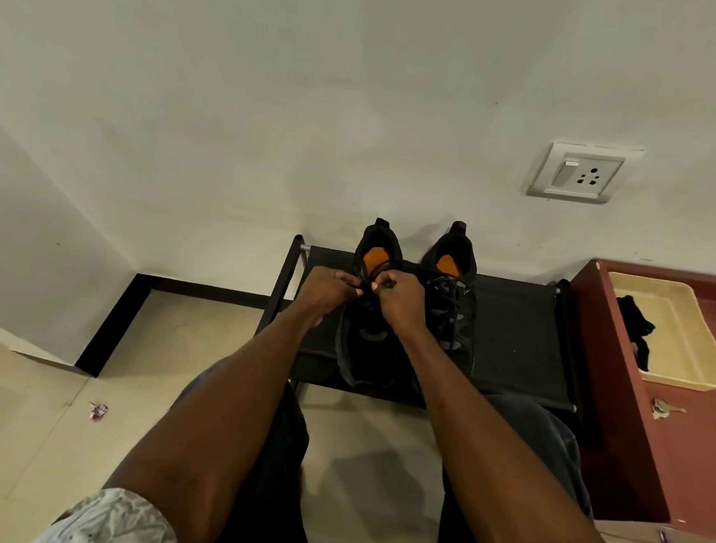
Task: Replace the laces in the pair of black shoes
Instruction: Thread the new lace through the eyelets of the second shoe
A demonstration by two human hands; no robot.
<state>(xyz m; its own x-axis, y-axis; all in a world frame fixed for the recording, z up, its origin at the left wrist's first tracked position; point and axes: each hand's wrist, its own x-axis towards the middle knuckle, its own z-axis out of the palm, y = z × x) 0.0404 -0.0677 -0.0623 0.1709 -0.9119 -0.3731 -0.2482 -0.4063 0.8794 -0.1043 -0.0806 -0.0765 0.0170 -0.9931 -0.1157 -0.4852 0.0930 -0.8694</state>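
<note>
Two black shoes with orange insoles stand side by side on a low black rack [519, 327], heels toward the wall. The right shoe [452, 304] is laced, its black lace crossing the tongue. Over the left shoe [367, 349], my left hand [331, 288] and my right hand [397, 298] meet near the top eyelets. Each pinches a black lace [343, 356] with curled fingers. One strand of it trails down the left side of the shoe toward the toe. My hands hide the upper eyelets.
A maroon cabinet [634, 443] stands at the right, carrying a cream tray [691, 374] with a black item inside, and keys [664, 409]. A wall socket [580, 173] is above. My legs in dark trousers sit below the rack. A small wrapper [97, 410] lies on the tiled floor at left.
</note>
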